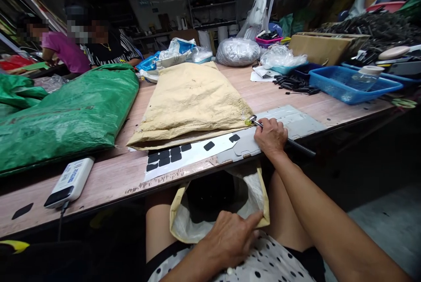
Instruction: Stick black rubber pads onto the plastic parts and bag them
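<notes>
On our pinkish wood-grain table we have a pale yellow sack, a green bag toward the left edge and a blue tray near the right. Black patches dot a white sheet along the near edge. Our tool is silver, yellow-tipped, black-handled. The open sack is yellow outside, whitish inside; our clothing, white with black dots.

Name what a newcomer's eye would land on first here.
Probably the green sack at left on the table and the yellow sack at centre. Below the table edge is an open bag, the left hand at its rim. The right hand holds a dark-handled tool beside the yellow sack's corner.
</notes>
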Demonstrator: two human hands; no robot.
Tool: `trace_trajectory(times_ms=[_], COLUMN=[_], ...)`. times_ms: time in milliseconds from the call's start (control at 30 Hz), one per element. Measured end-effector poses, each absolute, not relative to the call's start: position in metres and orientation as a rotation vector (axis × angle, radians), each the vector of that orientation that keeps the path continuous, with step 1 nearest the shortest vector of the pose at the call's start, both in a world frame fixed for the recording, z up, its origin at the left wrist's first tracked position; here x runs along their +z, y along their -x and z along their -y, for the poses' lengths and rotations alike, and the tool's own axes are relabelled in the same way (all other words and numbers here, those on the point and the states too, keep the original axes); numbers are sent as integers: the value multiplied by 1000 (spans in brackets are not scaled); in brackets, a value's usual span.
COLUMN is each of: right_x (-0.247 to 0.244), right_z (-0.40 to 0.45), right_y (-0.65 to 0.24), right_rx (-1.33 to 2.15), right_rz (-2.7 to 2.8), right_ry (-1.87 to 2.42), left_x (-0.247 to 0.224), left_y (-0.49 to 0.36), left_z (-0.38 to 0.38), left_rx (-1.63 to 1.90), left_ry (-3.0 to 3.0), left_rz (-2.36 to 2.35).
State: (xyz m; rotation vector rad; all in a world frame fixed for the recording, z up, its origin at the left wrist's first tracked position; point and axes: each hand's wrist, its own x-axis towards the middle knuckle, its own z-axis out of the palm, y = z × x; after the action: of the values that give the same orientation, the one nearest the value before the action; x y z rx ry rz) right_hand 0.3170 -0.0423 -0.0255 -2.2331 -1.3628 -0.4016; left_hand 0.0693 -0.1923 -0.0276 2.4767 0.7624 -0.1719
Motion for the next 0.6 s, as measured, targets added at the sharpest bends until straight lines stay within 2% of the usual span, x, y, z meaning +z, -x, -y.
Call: trace_trajectory(times_ms=[67, 133, 233, 333, 433, 600], right_x=[-25, -25, -26, -27, -27, -24], right_z=[43, 43, 42, 41, 42, 45], right_y=[-316, -315, -314, -315, -314, -314], right_rx=[-403, -428, -453, -417, -416, -411], right_rz=[1358, 1353, 1393, 1448, 1464, 1508], right_ry=[2238, 2236, 2222, 2227, 2223, 2202], left_x=[-20, -8, 15, 30, 24, -2], left_y=[-64, -57, -44, -29, -12, 4], left_z=[186, 173, 132, 75, 31, 15], left_rx=[-28, 260, 812, 1167, 1187, 839], left_ry=[-2421, -2394, -2394, -2362, -2258, -2312], left_rz=[-758, -822, -1097, -1448, -1721, -1662])
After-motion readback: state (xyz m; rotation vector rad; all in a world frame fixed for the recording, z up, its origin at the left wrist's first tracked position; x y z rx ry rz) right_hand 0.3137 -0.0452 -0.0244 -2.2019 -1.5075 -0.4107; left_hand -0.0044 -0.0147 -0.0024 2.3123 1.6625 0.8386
